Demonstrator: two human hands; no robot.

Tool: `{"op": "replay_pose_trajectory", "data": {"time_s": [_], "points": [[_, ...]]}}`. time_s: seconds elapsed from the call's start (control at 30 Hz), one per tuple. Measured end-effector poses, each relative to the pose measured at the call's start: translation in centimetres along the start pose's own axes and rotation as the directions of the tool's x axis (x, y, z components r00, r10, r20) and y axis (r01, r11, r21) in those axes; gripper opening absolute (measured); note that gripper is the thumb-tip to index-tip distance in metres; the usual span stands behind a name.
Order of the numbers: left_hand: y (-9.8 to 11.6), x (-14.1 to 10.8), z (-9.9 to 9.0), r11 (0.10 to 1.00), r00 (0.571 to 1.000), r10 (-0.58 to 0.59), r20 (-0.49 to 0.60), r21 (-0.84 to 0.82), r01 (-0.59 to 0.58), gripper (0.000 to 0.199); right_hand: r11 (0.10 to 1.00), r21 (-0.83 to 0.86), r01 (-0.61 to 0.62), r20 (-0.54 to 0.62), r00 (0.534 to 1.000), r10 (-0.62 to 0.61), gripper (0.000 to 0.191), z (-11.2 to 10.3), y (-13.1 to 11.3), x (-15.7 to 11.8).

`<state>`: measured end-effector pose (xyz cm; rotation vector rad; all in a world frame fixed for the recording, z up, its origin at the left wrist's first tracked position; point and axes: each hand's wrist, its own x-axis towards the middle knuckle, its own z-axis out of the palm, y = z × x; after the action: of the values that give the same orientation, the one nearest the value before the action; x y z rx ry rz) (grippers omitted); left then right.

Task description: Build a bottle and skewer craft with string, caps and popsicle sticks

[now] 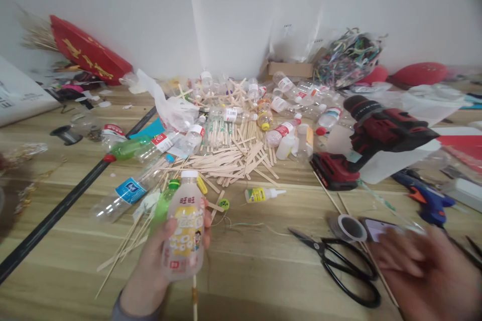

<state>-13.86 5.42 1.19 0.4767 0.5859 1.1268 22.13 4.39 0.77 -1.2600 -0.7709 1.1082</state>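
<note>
My left hand (160,246) is wrapped round a translucent plastic bottle (183,230) with a white cap, standing upright in my grip. A thin wooden stick (195,301) shows below the bottle's base; whether the two are joined I cannot tell. Right behind it lies a green bottle (165,203). My right hand (425,266) is smeared by motion at the lower right, so its fingers do not show clearly. Near it are a phone (376,228), a roll of tape (352,228) and black-handled scissors (331,256). A small glue bottle (263,194) lies on the table between the hands.
Wooden craft sticks (226,163) and several empty bottles (289,130) are heaped at the middle back. A red cordless drill (376,135) stands at the right, a blue glue gun (425,198) beside it. A long black rod (56,210) crosses the left side.
</note>
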Motion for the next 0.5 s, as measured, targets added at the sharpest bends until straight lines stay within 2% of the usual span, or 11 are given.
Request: {"op": "replay_pose_trajectory", "data": {"time_s": [0.07,0.1,0.2,0.33,0.43,0.5], "points": [[-0.8,0.3,0.5,0.999,0.999,-0.032,0.020,0.019,0.032,0.047,0.990,0.041,-0.133,0.047,0.990,0.131,0.054,3.5,0.6,-0.5],[-1.1,0.4,0.7,0.999,0.998,-0.048,0.031,0.023,0.047,0.048,0.990,-0.002,-0.140,0.068,0.988,0.140,0.054,4.9,0.9,-0.7],[-1.5,0.6,1.2,0.998,0.996,-0.063,0.056,0.021,0.062,0.049,0.975,-0.224,0.013,0.142,0.990,0.020,0.055,7.5,2.0,-1.1],[-2.0,0.8,1.5,0.999,0.995,-0.034,0.097,-0.019,0.036,0.046,0.836,-0.504,0.217,0.311,0.949,-0.059,0.050,8.0,2.7,-0.9],[-2.4,0.9,1.7,1.000,0.995,0.005,0.096,-0.023,-0.003,0.047,0.681,-0.658,0.320,0.322,0.938,-0.130,0.042,7.7,3.0,-0.5],[-2.5,0.9,1.9,0.999,0.997,0.038,0.071,-0.003,-0.037,0.051,0.570,-0.748,0.341,0.309,0.938,-0.155,0.034,7.4,3.1,-0.1]]}}
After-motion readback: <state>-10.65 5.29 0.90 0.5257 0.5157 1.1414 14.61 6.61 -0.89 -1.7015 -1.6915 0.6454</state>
